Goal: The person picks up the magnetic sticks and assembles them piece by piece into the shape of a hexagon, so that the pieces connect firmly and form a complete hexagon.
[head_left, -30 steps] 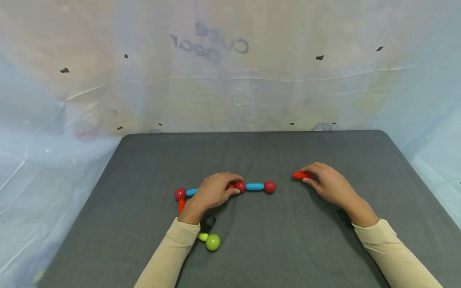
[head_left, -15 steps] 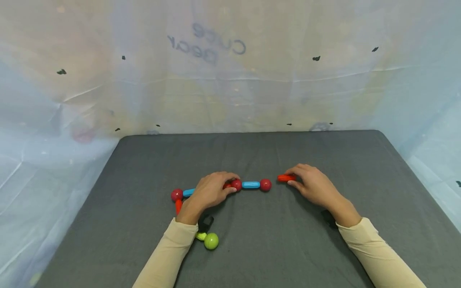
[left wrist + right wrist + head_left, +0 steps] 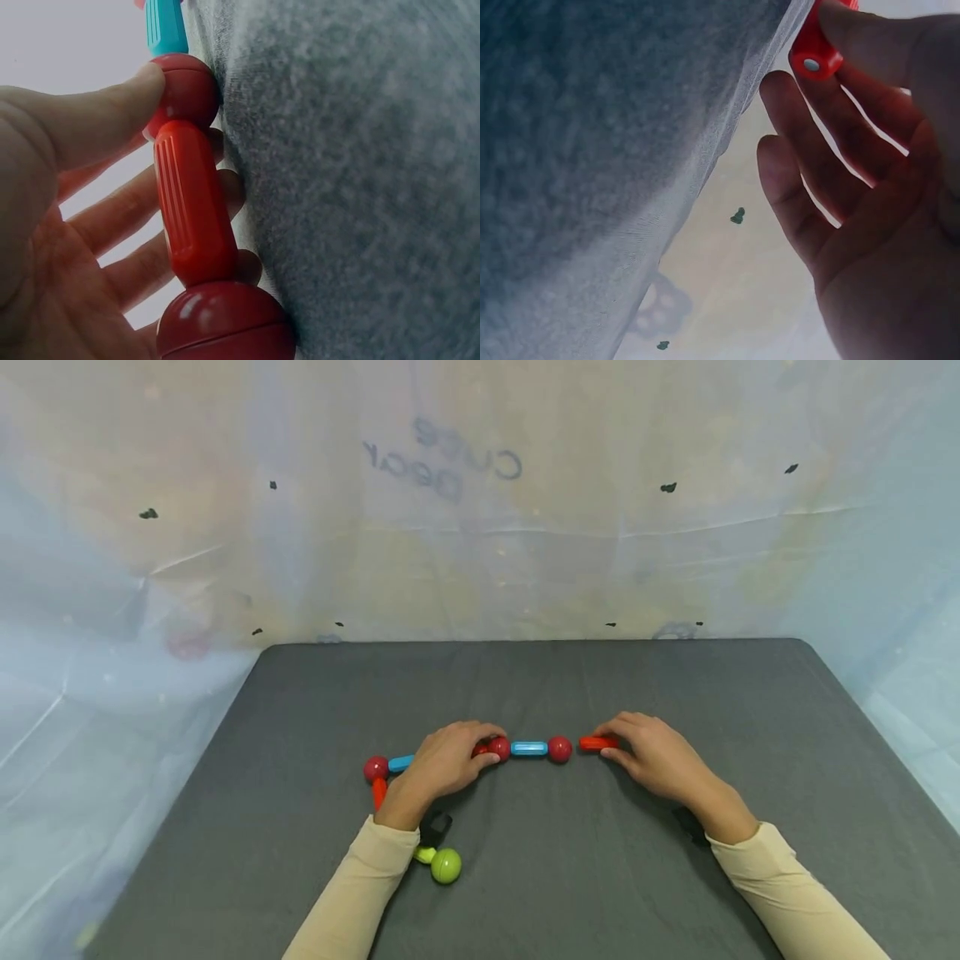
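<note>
My left hand (image 3: 444, 766) pinches a dark red ball (image 3: 191, 94) in a row of balls and rods lying on the grey cloth. Left of that ball is a red-orange rod (image 3: 196, 206), mostly covered by the hand in the head view. To its right a blue rod (image 3: 529, 748) joins it to the end red ball (image 3: 559, 749). Between thumb and fingertips, my right hand (image 3: 663, 758) holds a loose red rod (image 3: 596, 743), a narrow gap from that end ball. A round silvery spot shows on the rod's near end in the right wrist view.
Left of my left hand the row bends at another red ball (image 3: 376, 768) into a red rod (image 3: 379, 792) toward me. A green ball (image 3: 446, 866) on a yellow-green rod (image 3: 424, 854) lies near my left wrist. A pale marked sheet (image 3: 480, 552) hangs behind the table.
My right hand has carried the red rod leftward, from well away to close beside the end red ball. The left hand keeps its hold on the row; the head view has shifted slightly.
</note>
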Tool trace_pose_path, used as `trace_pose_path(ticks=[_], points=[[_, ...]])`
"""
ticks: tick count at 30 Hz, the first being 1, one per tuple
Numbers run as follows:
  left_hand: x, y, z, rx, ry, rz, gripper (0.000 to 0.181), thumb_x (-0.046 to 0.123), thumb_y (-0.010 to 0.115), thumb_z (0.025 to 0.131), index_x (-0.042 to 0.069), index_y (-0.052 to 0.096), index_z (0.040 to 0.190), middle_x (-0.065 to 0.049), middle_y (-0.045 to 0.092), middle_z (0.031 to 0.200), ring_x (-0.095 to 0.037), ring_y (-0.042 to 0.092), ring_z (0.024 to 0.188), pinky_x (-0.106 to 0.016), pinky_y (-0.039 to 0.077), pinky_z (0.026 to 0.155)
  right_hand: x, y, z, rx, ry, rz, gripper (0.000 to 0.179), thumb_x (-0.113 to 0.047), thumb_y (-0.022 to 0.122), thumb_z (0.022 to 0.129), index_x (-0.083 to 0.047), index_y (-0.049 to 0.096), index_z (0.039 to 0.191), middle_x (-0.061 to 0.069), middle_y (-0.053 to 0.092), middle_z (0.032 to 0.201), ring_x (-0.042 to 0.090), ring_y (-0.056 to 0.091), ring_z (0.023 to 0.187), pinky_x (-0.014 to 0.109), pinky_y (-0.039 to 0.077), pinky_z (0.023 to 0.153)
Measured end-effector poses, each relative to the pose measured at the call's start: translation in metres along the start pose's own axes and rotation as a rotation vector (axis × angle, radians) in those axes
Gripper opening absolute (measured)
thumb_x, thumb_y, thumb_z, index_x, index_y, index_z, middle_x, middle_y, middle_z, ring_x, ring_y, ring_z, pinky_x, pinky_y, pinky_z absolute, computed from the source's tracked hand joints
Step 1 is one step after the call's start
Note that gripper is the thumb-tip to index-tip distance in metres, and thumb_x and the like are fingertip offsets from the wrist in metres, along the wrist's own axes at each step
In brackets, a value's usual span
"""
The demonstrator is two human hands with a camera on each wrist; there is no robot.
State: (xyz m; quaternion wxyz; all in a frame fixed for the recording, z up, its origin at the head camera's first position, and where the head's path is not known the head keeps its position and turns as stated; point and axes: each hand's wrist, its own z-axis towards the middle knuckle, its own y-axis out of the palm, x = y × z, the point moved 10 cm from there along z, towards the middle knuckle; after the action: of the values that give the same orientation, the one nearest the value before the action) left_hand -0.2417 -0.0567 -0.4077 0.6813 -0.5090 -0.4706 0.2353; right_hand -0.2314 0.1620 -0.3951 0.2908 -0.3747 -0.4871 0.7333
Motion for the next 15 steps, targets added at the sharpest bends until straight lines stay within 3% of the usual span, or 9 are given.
trace_pose_path(ticks=[15], points=[[0.001,0.001,0.001,-0.014,0.027,-0.001,0.032,0.030,0.064,0.092,0.024,0.063,0.124,0.002,0.065,0.116,-0.017,0.059,0.101,-0.041,0.048,0.089,-0.013,0.006,0.004,-0.007,-0.015,0.002,0.024,-0.025,0.073,0.086,-0.015,0.070,0.107,-0.001,0.066,0.099,0.017,0.063,0.088,0.041,0.051,0.078]])
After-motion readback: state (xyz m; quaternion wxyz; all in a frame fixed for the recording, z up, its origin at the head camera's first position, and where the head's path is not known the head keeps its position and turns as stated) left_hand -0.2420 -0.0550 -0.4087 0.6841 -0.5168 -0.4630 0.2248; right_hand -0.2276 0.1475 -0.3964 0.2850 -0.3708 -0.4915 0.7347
